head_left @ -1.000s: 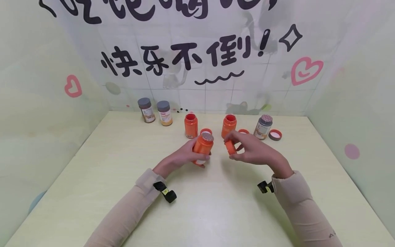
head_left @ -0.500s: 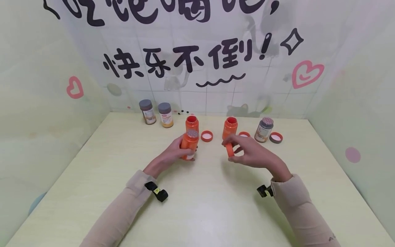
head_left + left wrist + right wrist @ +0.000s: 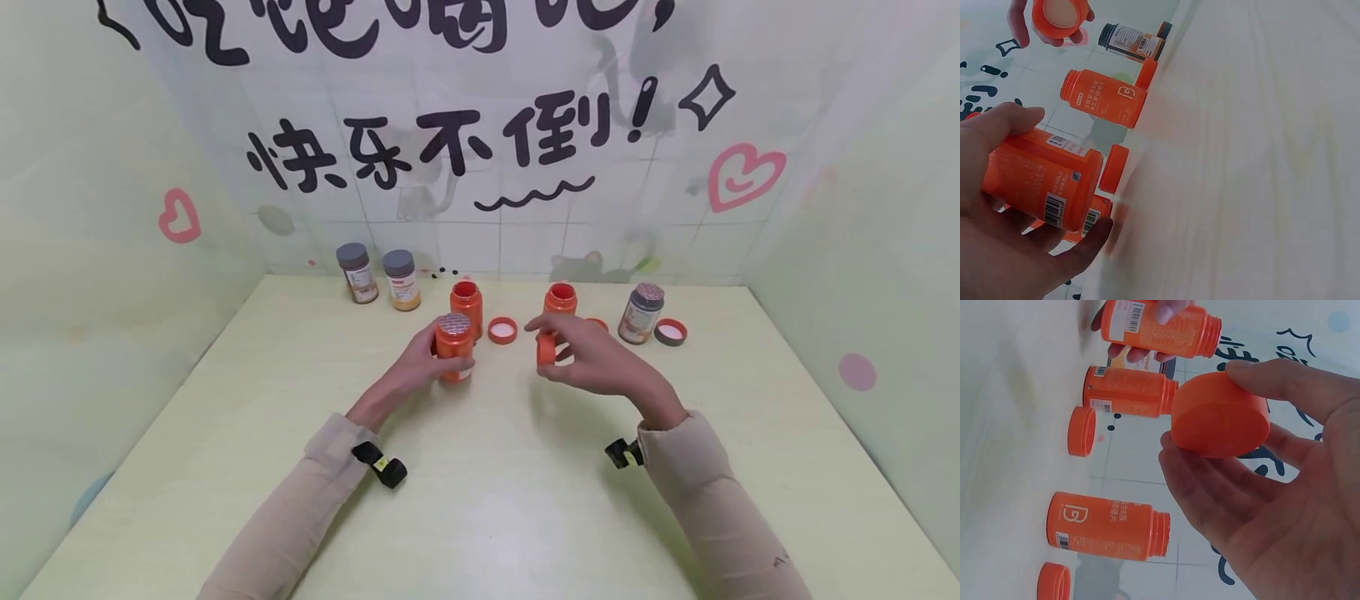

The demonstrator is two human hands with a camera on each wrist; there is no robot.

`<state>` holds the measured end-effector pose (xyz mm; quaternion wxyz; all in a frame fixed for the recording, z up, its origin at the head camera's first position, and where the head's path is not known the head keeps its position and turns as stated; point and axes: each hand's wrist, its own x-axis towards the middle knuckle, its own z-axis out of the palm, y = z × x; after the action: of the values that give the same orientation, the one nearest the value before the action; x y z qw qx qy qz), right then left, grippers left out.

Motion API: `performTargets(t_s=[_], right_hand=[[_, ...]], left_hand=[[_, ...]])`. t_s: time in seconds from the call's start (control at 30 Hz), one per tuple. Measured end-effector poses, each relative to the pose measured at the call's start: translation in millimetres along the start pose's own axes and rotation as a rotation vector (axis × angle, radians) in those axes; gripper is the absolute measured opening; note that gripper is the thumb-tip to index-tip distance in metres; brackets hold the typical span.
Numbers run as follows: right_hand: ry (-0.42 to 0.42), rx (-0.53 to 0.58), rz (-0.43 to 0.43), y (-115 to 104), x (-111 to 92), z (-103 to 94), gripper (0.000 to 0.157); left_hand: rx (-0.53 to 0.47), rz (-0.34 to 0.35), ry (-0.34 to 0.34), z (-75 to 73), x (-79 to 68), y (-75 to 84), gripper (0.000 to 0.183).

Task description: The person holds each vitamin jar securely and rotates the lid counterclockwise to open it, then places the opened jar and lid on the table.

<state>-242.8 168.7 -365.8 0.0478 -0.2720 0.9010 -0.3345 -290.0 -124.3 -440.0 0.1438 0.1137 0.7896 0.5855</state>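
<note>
The pale tabletop (image 3: 480, 517) carries everything, with the bottles lined up along its back edge. The left hand (image 3: 420, 364) is left of the tabletop's middle line, toward the back edge, its thumb and fingers curled round an orange bottle (image 3: 447, 346) held upright. That bottle seems to be just off the surface. The right hand (image 3: 603, 357), across from it toward the right edge, pinches an orange cap (image 3: 546, 350) on its side, open face toward the bottle.

Behind them stand two uncapped orange bottles (image 3: 467, 302) near the middle of the back edge, two grey-capped bottles (image 3: 402, 290) toward the back left corner, and a grey-necked bottle (image 3: 641, 318) toward the back right corner. A loose orange cap (image 3: 502, 331) and a grey cap (image 3: 671, 332) lie among them.

The held bottle is probably stiff, light plastic, smooth enough to slip; the body below the neck should give the safest hold. Its foil seal (image 3: 454, 324) would likely dent under a fingertip. The pinched cap looks light and rigid, best taken by its side wall.
</note>
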Motion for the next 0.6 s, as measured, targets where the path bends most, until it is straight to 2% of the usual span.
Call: performTargets(t_s=[0.33, 0.6], right_hand=[[0.089, -0.049, 0.064, -6, 15, 0.6, 0.052], [0.095, 0.009, 0.102, -14, 24, 0.3, 0.052]], left_hand=[[0.066, -0.036, 0.014, 7.8, -0.4, 1.1, 0.073], [0.073, -0.024, 0.024, 10.1, -1.0, 1.7, 0.069]])
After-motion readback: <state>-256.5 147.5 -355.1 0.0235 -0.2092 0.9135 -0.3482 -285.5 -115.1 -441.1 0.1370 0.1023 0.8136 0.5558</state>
